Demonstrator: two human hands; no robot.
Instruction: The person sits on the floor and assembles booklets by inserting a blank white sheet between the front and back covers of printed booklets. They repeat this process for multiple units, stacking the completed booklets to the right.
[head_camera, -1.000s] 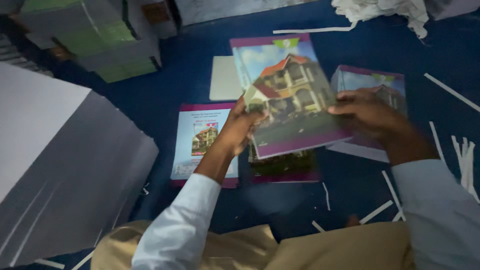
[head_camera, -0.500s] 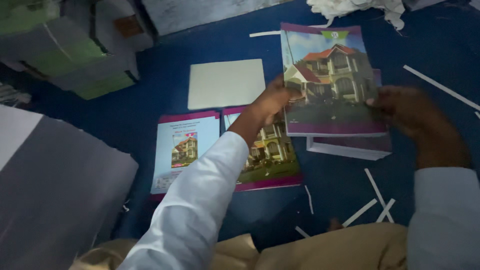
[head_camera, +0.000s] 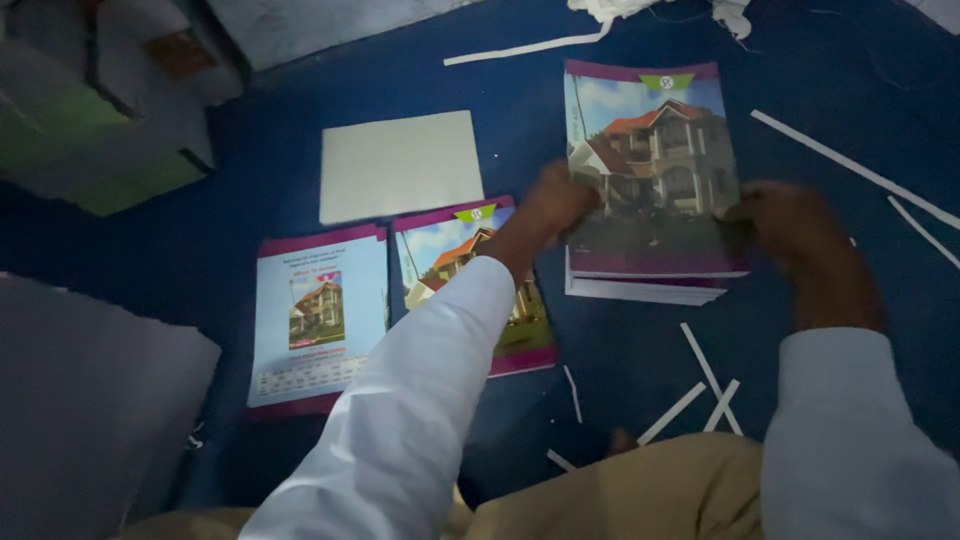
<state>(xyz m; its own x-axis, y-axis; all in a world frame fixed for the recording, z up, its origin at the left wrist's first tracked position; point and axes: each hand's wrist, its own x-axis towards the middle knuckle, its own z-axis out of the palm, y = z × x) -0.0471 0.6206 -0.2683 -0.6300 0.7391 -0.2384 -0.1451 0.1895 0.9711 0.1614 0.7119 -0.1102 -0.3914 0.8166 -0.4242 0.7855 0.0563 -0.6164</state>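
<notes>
On blue floor, left hand and right hand grip one booklet stack; two booklets beside.

Dark blue floor bearing, left to right, two purple-edged booklets, a stack of the same booklets, a blank cream sheet farther off, and scattered white paper strips.

House-cover booklet now down on stack
</notes>
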